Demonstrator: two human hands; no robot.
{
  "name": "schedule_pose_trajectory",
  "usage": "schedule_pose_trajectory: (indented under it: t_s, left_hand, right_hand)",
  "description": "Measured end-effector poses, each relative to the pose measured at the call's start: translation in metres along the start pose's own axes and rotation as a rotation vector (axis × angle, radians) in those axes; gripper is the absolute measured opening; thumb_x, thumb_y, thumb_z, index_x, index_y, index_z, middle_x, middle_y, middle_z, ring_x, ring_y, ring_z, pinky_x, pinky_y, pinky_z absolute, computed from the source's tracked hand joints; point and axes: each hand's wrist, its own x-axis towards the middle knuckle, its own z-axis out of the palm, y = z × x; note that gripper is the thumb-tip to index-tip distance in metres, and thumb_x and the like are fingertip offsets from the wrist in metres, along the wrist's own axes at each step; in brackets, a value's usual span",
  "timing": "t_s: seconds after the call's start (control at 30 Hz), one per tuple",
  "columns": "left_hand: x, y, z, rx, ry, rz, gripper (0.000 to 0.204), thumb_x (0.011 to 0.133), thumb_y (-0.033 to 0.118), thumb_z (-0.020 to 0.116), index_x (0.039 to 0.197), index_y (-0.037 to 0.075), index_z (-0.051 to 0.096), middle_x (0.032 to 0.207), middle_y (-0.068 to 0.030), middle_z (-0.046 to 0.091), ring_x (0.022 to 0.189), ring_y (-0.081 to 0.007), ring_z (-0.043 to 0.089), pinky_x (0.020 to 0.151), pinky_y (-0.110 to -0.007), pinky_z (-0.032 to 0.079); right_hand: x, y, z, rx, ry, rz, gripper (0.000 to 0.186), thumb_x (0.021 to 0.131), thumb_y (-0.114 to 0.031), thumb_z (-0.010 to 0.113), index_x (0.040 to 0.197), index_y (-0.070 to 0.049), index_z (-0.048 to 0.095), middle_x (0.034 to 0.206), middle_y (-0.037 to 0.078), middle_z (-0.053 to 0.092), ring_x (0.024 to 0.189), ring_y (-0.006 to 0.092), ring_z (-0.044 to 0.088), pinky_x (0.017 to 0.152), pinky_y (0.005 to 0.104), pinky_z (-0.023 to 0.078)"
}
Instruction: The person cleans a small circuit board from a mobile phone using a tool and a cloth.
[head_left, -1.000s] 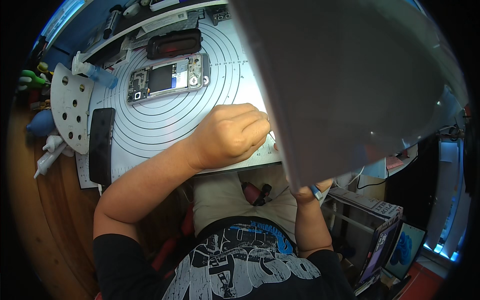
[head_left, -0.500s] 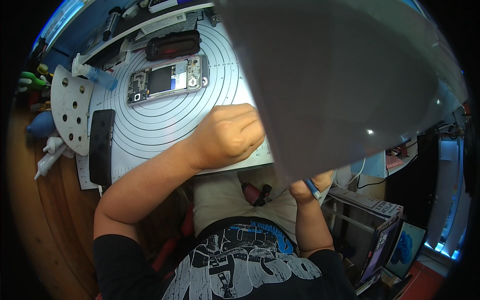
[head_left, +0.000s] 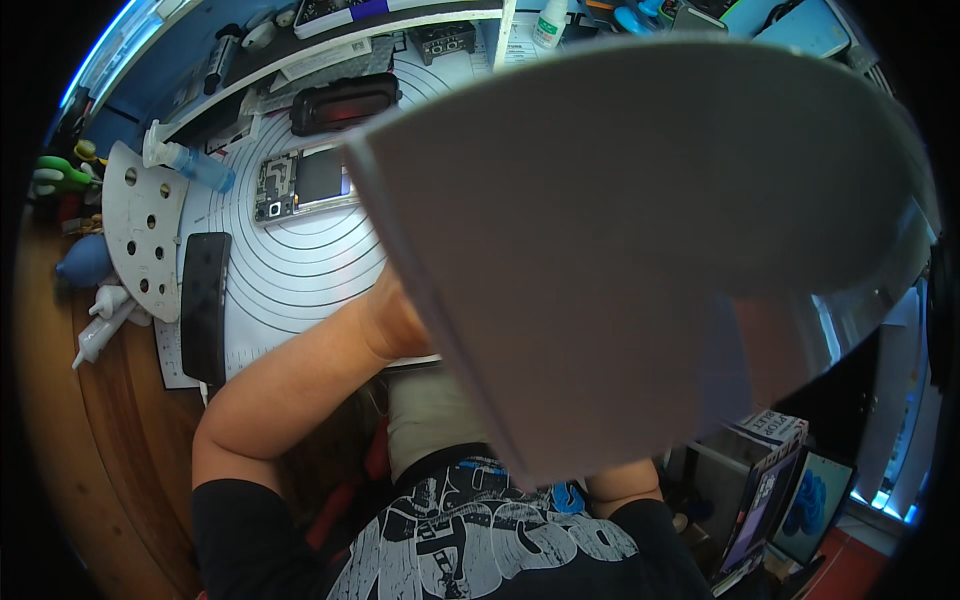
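A large dark grey panel with a straight, blurred left edge (head_left: 640, 240) fills the middle and right of the view, very close. My left hand (head_left: 397, 318) reaches behind it over the near edge of the mat; only the wrist area shows and the fingers are hidden. Behind the lower part of the same panel my right hand is out of sight, with just a bit of the forearm below. Beyond my left hand lies an opened phone (head_left: 285, 187), its circuit board and dark battery bare, its right end covered by the panel.
On the white ringed mat (head_left: 300, 280) lie a dark phone (head_left: 205, 305) with a cable, a blue spray bottle (head_left: 203, 168) and a black case (head_left: 345, 103). A perforated white holder (head_left: 145, 230) stands left, near a blue blower bulb (head_left: 85, 260). Boxes (head_left: 750, 450) stand lower right.
The grey panel has shifted left and down across the view, covering the phone's right end, my left fist and my right hand, which held a blue pen-like tool.
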Motion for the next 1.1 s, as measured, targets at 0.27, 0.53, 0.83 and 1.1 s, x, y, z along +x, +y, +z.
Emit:
schedule_pose_trajectory:
  t_s: [0.27,0.53,0.83,1.1]
  left_hand:
    - [0.002,0.003,0.002,0.012,-0.008,-0.026,0.022,0.081,0.01,0.078,0.102,0.004,0.074,0.105,-0.0103,0.072,0.095,-0.0305,0.07,0.083,-0.045,0.057]
    - [0.003,0.003,0.003,0.003,-0.033,-0.05,0.022,0.08,0.008,0.08,0.101,0.004,0.075,0.101,-0.0086,0.073,0.089,-0.0274,0.071,0.077,-0.041,0.057]
    - [0.0,0.002,0.004,-0.014,-0.084,-0.125,0.022,0.08,0.007,0.083,0.1,0.004,0.076,0.096,-0.0066,0.074,0.082,-0.024,0.071,0.07,-0.036,0.056]
    - [0.01,0.0,0.002,-0.009,0.022,-0.035,0.021,0.079,0.004,0.083,0.099,0.005,0.077,0.092,-0.0048,0.075,0.076,-0.0209,0.071,0.065,-0.033,0.056]
  right_hand:
    - [-0.017,0.01,-0.002,-0.189,0.039,-0.06,0.019,0.077,-0.01,0.081,0.088,-0.005,0.067,0.084,0.011,0.076,0.074,0.0234,0.075,0.069,0.0328,0.06]
    - [-0.012,0.004,0.006,-0.229,0.026,-0.019,0.018,0.073,-0.005,0.082,0.088,-0.005,0.071,0.084,0.01,0.076,0.074,0.0239,0.075,0.071,0.0334,0.06]
    - [-0.006,0.008,0.006,-0.111,-0.001,-0.088,0.025,0.072,0.007,0.078,0.095,0.001,0.071,0.078,0.012,0.072,0.072,0.0266,0.071,0.066,0.0343,0.058]
    - [0.01,0.003,0.013,-0.009,0.035,-0.147,0.031,0.07,0.013,0.075,0.098,0.003,0.069,0.081,0.015,0.072,0.07,0.0288,0.07,0.064,0.0355,0.058]
